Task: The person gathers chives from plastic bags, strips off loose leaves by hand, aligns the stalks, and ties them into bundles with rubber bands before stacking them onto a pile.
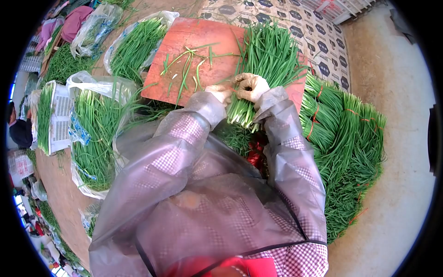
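A loose bunch of garlic chives [272, 51] lies on a reddish board [203, 34], its pale stem ends toward me and its green leaves pointing away. My right hand [251, 87], in a pale glove, rests on the stems with its fingers curled closed. Beside the bunch's left edge, my left hand [220, 93], gloved too, is closed in a pinch. The two hands are close together, and whatever is between their fingers is too small or hidden to make out. Several loose chive stalks [188, 69] are scattered across the board left of the bunch.
Bundles of chives [346, 124] tied with orange bands are stacked to my right. On the left stand plastic bags of chives [94, 134] and a white crate [60, 117]. A patterned sheet [318, 39] lies beyond the board. Another person [20, 131] is at the far left.
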### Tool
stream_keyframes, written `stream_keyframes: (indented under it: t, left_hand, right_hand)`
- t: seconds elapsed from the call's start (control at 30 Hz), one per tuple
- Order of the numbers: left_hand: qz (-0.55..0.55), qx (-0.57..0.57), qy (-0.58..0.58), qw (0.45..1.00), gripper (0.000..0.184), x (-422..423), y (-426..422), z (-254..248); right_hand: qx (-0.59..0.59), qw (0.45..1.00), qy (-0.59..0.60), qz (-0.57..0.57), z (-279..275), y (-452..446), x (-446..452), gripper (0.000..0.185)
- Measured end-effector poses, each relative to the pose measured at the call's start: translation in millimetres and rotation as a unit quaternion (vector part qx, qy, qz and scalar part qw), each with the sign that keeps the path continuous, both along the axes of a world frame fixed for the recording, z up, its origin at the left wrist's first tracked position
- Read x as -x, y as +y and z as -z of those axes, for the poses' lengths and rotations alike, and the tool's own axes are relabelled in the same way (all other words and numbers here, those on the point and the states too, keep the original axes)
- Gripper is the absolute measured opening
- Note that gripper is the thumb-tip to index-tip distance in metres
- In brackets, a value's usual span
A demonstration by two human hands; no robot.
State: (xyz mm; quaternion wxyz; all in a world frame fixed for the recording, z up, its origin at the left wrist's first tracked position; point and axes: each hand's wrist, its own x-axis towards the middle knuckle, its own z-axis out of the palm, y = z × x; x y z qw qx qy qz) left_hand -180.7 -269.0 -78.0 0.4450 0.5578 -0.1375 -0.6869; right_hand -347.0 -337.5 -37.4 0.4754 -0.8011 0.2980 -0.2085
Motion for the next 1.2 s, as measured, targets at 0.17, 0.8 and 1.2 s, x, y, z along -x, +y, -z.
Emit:
stream_keyframes:
  t: [0.17,0.8,1.2]
  left_hand:
    - [-0.012,-0.010,0.008,1.000,0.013,0,0,-2]
    - [0.090,0.230,-0.501,0.829,0.032,-16,-6,-34]
    - [0.260,0.175,-0.412,0.855,0.033,-33,10,-24]
  right_hand:
    - [0.102,0.992,0.076,0.011,-1,1,-8,0.017]
    - [0.083,0.987,0.120,0.067,-4,3,-20,0.031]
    - [-0.133,0.980,0.012,0.145,8,0,-15,0.014]
